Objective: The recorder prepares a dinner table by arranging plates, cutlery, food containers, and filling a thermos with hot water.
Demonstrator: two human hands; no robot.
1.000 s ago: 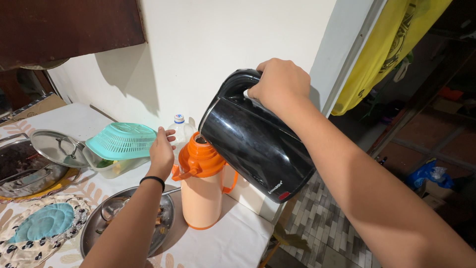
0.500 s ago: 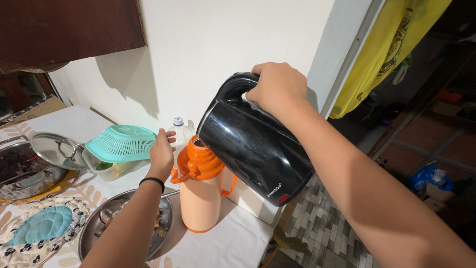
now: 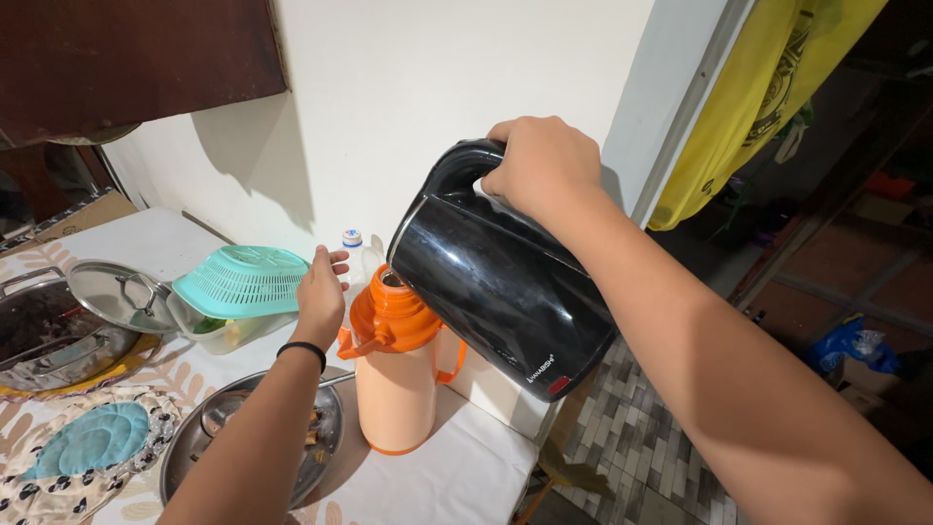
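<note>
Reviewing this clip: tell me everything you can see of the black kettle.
The black kettle is glossy, apparently plastic, with a rounded body and a looped top handle. The right hand grips that handle and holds the kettle tipped steeply, spout down at the open mouth of the orange flask on the white table. A small red mark shows near its base. The left hand rests by the flask, not touching the kettle.

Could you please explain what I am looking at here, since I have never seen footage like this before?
The view comes from a camera on a person's head, looking down at their own bare hands. The right hand grips the handle of a black kettle, tilted with its spout over an orange flask. The left hand rests by the flask's top. The white counter also holds a turquoise basket upside down on a tub, a metal pot with its lid, and a round metal tray.
</note>
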